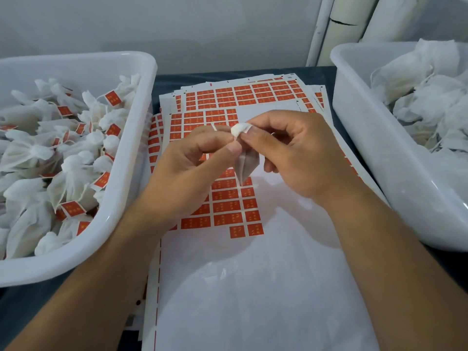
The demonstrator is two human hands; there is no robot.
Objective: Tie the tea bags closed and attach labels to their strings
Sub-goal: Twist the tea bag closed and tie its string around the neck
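A small white tea bag [247, 165] hangs above the label sheets at the centre of the view, its gathered top [240, 128] sticking up between my fingers. My right hand [298, 155] pinches the bag's neck with thumb and fingers. My left hand [192, 160] pinches right beside it, where a thin white string [214, 127] shows above the fingers. Under both hands lies a sheet of red labels [228, 206], with many of its labels gone.
A white tub [126, 188] on the left holds several tied tea bags with red labels. A white tub [367, 138] on the right holds several white bags without labels. More label sheets [253, 95] are stacked behind, on a dark table against a grey wall.
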